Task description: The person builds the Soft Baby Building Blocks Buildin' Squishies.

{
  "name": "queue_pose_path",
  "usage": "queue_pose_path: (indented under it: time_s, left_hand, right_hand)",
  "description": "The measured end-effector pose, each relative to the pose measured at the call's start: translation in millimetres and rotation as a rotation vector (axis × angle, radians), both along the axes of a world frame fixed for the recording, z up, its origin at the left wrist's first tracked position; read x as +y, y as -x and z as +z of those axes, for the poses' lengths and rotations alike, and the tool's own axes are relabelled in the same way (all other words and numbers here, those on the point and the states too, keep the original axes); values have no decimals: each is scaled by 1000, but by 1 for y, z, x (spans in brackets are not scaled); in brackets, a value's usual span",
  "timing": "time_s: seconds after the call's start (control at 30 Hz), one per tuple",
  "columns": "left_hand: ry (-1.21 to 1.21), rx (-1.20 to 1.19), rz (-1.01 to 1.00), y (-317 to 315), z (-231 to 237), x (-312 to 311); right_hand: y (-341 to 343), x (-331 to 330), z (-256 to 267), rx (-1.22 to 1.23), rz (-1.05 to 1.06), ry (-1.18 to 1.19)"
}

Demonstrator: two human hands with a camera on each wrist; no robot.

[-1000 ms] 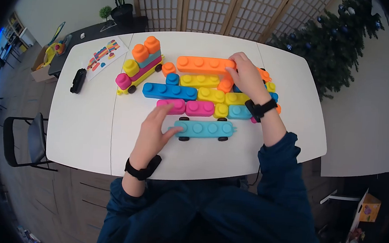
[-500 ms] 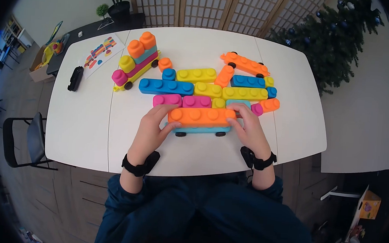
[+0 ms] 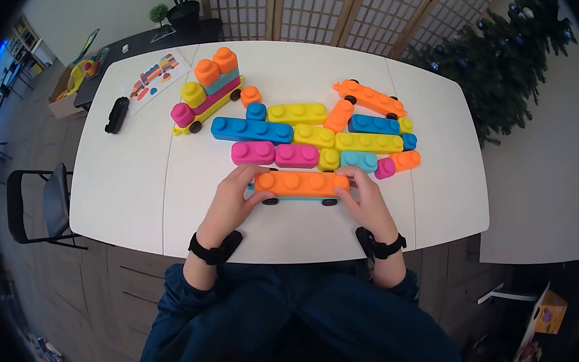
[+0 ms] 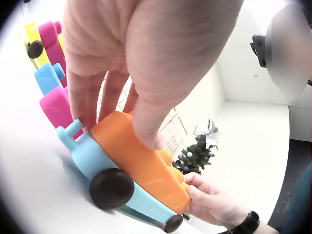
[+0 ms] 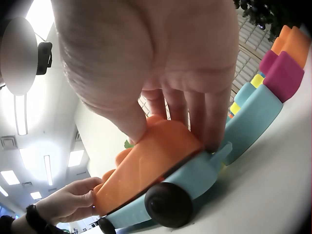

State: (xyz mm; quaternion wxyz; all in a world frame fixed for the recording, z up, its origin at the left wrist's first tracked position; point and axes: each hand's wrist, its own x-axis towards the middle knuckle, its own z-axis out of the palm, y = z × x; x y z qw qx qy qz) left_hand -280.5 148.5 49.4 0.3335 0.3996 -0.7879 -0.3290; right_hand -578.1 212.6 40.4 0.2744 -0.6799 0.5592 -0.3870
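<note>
A long orange block (image 3: pixel 303 185) with a row of studs lies along the top of a light-blue wheeled base (image 4: pixel 90 156). My left hand (image 3: pixel 228 200) grips the block's left end, thumb on the near side and fingers on the far side. At the other end my right hand (image 3: pixel 371 202) pinches it the same way. In the right wrist view a thin dark gap runs between the orange block and the base, above a black wheel (image 5: pixel 169 204). The left wrist view shows the base's hitch sticking out below my left fingers.
Just beyond are rows of loose blocks, including pink ones (image 3: pixel 253 153) and a long blue one (image 3: pixel 252 130). A built-up wheeled car (image 3: pixel 209 100) stands at back left, near a picture sheet (image 3: pixel 156 83) and a black object (image 3: pixel 116 115). An orange wheeled base (image 3: pixel 371 99) lies at back right.
My right hand brought the long orange block from the back of the table to the light-blue base. My left hand took hold of its left end, and the block came down onto the base.
</note>
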Motion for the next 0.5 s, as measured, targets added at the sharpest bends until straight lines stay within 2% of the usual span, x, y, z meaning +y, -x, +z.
queue_pose_path:
  time_s: [0.5]
  left_hand:
    - [5, -7, 54, -5, 2, 1]
  right_hand:
    - [-9, -4, -6, -22, 28, 3]
